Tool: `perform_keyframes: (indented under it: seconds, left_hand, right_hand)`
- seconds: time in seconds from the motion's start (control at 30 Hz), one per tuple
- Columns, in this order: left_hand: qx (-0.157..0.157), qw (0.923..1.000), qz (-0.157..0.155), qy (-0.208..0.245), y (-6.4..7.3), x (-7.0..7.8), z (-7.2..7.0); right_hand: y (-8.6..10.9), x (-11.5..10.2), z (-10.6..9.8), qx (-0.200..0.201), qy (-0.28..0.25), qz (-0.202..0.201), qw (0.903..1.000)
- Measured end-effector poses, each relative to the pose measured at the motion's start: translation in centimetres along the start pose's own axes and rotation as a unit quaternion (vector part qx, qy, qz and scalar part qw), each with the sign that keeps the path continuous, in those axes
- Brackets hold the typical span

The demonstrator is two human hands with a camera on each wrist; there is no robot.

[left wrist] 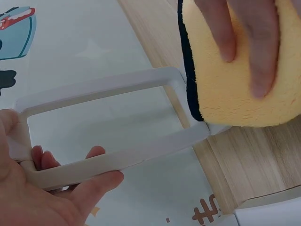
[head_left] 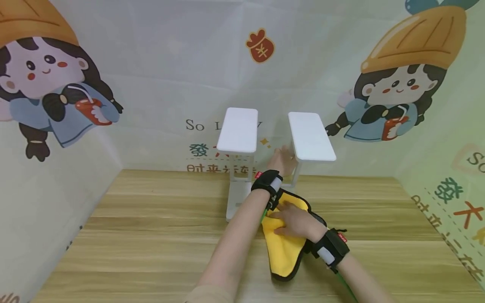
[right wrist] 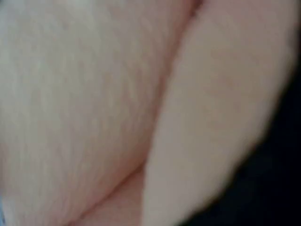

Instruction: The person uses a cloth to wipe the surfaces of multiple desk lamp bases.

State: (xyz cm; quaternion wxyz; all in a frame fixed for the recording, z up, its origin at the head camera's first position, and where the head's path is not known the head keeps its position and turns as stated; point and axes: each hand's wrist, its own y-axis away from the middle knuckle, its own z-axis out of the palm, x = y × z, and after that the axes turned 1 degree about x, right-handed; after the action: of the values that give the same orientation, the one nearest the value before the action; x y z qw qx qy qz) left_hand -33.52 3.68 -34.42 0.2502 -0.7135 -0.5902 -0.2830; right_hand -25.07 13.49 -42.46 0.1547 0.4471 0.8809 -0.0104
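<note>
Two white tablet stands rise side by side; the right stand (head_left: 311,136) has my left hand (head_left: 282,161) behind its tilted top plate. In the left wrist view, my left hand (left wrist: 28,188) grips the open rectangular frame (left wrist: 120,160) of this stand, thumb and fingers around one end. A yellow cloth with black edging (head_left: 284,252) lies over the stand's base, which it mostly hides. On the cloth rests my right hand (head_left: 297,221), fingers extended and pressing down. The right wrist view holds only blurred skin and a dark band.
The left stand (head_left: 238,130) is just left of the right one, its base (head_left: 236,198) near my left forearm. A wood-grain tabletop (head_left: 151,235) meets a printed cloth backdrop (head_left: 159,54) behind and at both sides. A green cord (head_left: 346,287) trails from my right wrist.
</note>
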Motion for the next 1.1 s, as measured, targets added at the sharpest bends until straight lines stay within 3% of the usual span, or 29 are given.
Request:
perform_keyframes:
  seconds: [0.17, 0.4, 0.47, 0.63, 0.73, 0.8, 0.97, 1.1]
  left_hand:
    - [-0.003, 1.0000, -0.005, 0.003, -0.2, 0.1, 0.4]
    - [0.003, 1.0000, -0.002, 0.000, -0.2, 0.0, 0.6]
    - [0.004, 1.0000, 0.001, 0.004, -0.1, 0.1, 0.5]
    - [0.000, 1.0000, 0.004, 0.009, -0.2, 0.2, 0.4]
    - [-0.002, 1.0000, 0.000, 0.010, -0.5, 0.0, 0.2]
    - [0.002, 0.9999, -0.001, 0.010, -0.5, -0.1, 0.2]
    - [0.010, 0.9996, 0.000, 0.025, -0.3, -0.3, 0.4]
    - [0.008, 0.9996, 0.003, 0.026, -0.6, -0.3, 0.6]
  right_hand:
    - [-0.7, 0.4, -0.1, -0.015, -0.021, 0.079, 0.9965]
    - [-0.3, -1.4, -0.1, -0.036, 0.029, 0.049, 0.9977]
    - [-0.2, -1.5, -0.3, -0.037, 0.022, 0.072, 0.9965]
    - [-1.3, -0.6, 0.4, 0.023, 0.025, 0.134, 0.9904]
    - [-2.2, -0.8, 1.1, 0.066, 0.059, 0.138, 0.9865]
    - [-2.4, -1.4, 1.0, 0.067, 0.075, 0.132, 0.9861]
    - [-1.1, -3.0, 0.1, -0.012, 0.102, 0.103, 0.9894]
    - [-0.5, -2.9, 0.0, -0.031, 0.073, 0.106, 0.9912]
